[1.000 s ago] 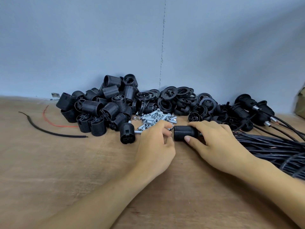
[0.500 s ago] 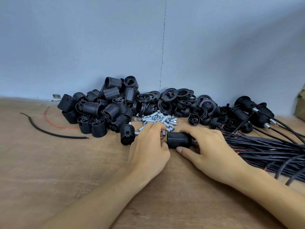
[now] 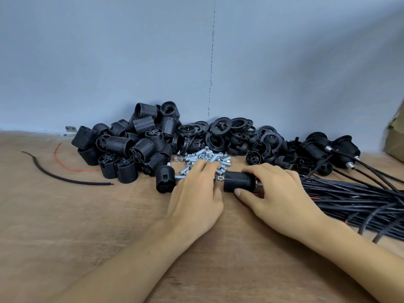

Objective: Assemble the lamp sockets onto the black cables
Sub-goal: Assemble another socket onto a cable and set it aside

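I watch my left hand point(image 3: 194, 193) come off the socket point(image 3: 239, 181) and settle its fingers on the metal threaded tubes point(image 3: 205, 157), while my right hand point(image 3: 277, 193) draws that socket slightly nearer.

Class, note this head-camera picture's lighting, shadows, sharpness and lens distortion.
Head view: soft, even light, only faint shadows beneath the left hand and right hand on the brown wooden table; no strong glare; the table's far edge slants down to the right; the black ribbed plastic sockets look sharp, while the brown cardboard at the right edge smears.
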`<state>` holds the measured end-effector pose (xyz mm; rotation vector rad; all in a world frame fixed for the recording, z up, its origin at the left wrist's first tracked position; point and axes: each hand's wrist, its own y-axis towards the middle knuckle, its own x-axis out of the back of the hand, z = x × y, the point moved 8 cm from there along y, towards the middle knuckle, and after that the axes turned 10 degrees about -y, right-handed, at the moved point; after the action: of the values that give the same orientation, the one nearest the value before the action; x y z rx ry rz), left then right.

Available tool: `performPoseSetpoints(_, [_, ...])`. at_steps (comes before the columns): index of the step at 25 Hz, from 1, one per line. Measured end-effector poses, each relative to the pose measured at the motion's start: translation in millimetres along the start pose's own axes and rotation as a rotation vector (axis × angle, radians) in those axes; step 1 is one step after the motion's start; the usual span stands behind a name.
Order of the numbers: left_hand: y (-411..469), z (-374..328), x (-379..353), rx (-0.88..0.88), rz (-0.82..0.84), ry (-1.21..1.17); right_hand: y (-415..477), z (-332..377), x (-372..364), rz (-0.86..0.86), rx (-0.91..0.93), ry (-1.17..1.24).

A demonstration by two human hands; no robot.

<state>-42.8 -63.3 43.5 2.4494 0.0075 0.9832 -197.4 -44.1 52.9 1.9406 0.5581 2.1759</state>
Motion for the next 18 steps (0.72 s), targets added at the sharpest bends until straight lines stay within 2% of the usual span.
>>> performPoseSetpoints(4, [-3,-16,-8,-0.133,0.099,-0.04,12,-1,7,-0.015,-0.069,0.097])
performPoseSetpoints(12, [-3,-17,-12,-0.135,0.101,-0.011,40,-12,1,-0.009,-0.15,0.04])
performPoseSetpoints(18, [-2,-16,-14,-0.155,0.105,0.001,84,20,10,-0.171,-0.064,-0.01])
